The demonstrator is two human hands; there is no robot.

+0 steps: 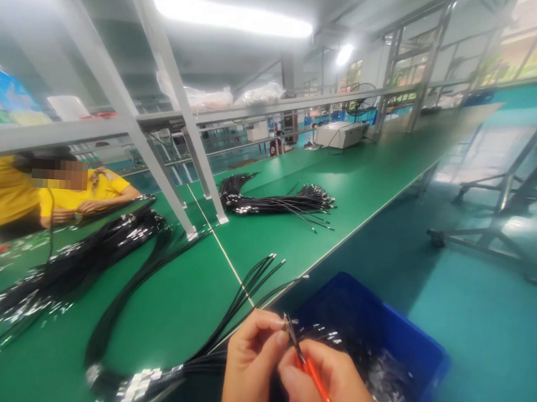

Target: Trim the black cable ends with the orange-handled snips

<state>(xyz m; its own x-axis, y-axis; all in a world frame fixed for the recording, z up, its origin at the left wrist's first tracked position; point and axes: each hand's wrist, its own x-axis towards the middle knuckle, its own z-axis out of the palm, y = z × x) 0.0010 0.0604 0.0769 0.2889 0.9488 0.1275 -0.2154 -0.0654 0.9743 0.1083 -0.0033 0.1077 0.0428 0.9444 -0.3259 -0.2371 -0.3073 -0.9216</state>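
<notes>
My right hand (326, 374) is closed round red-handled pliers (314, 380), whose thin dark jaws point up and to the left. Thumb and fingertips of my left hand (257, 346) pinch together right at those jaws, on what looks like the end of a black cable; the fingers mostly hide it. A bundle of black cables (208, 364) runs behind my left hand from the bench, and several loose ends (264, 267) stick out past it. Silvery pieces (143, 384) cover part of this bundle at the lower left.
Below my hands to the right stands a blue bin (415, 337) with dark and clear pieces inside. More cable bundles (286, 202) lie on the green bench (175, 304). White shelf posts (175, 92) rise from it. Across it, a person in yellow (101, 185) handles cables. A wheeled frame (500, 203) stands right.
</notes>
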